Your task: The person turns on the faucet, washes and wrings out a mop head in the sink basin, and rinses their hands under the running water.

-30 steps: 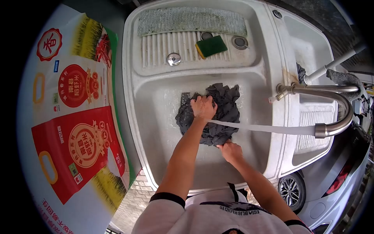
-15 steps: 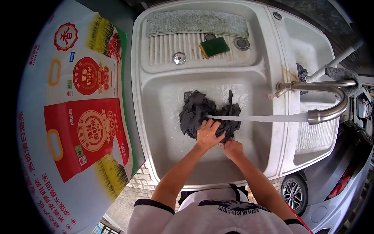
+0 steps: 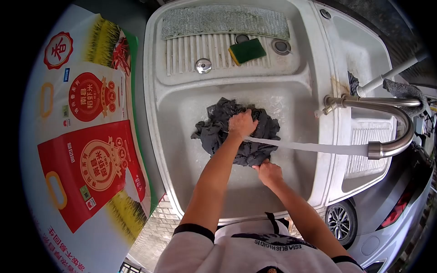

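A soaked, crumpled dark grey cloth [image 3: 211,134] lies in the basin of the white sink [image 3: 182,179]. My left hand [image 3: 242,123] is on top of it near its far side, fingers curled into the folds. At the near right edge, my right hand [image 3: 269,173] pinches the rim of the same cloth. A stream of water [image 3: 314,147] from the curved metal faucet [image 3: 387,148] runs onto the cloth, close to my left wrist. The cloth's exact kind cannot be made out in the bunched folds.
On the ribbed ledge behind the basin sit a green and yellow sponge [image 3: 248,51], a metal drain plug [image 3: 203,66] and a worn grey washboard-like strip [image 3: 223,21]. A printed rice-advert board [image 3: 91,150] stands left; a silver car [image 3: 387,227] is at the right.
My left hand has moved away from me, from the cloth's near edge to its far part. The cloth is spread wider and further left. My right hand stays near the same edge.
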`<state>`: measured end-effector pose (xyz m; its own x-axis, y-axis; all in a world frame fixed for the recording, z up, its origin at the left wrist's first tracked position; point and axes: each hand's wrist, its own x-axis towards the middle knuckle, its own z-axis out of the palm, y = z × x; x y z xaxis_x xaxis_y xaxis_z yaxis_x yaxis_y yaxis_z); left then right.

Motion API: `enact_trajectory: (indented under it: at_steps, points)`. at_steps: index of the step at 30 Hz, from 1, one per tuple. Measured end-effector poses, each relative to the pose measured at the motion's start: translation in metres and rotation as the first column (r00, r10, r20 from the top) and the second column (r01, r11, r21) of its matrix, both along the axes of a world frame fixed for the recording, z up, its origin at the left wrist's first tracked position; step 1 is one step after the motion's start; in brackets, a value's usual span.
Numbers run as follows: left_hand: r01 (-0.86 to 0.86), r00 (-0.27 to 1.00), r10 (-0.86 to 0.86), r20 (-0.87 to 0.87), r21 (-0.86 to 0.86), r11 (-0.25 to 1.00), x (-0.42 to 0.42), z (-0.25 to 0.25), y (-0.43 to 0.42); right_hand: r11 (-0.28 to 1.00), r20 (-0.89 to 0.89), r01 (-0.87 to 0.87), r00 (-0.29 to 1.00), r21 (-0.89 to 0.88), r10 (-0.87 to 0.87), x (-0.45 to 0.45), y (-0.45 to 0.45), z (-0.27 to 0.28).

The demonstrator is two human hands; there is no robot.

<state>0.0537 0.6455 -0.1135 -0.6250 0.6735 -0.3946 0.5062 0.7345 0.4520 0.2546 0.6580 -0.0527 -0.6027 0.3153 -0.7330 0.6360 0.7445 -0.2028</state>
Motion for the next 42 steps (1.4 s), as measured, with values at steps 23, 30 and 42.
enact_trajectory:
  at_steps: [23,30,42]
  points:
    - [-0.057,0.939,0.095,-0.330,0.124,0.991,0.017,0.010,-0.006,0.998,-0.027,0.048,0.998,-0.038,-0.049,0.001,0.002,-0.011]
    - [0.037,0.992,-0.034,-0.125,0.017,0.999,-0.023,0.011,0.007,0.994,-0.018,0.067,0.997,-0.092,-0.069,-0.004,0.006,-0.005]
    - [-0.664,0.705,0.590,0.394,0.072,0.745,-0.009,0.020,-0.073,0.931,-0.767,0.326,0.551,-0.165,-0.329,-0.161,0.065,-0.069]
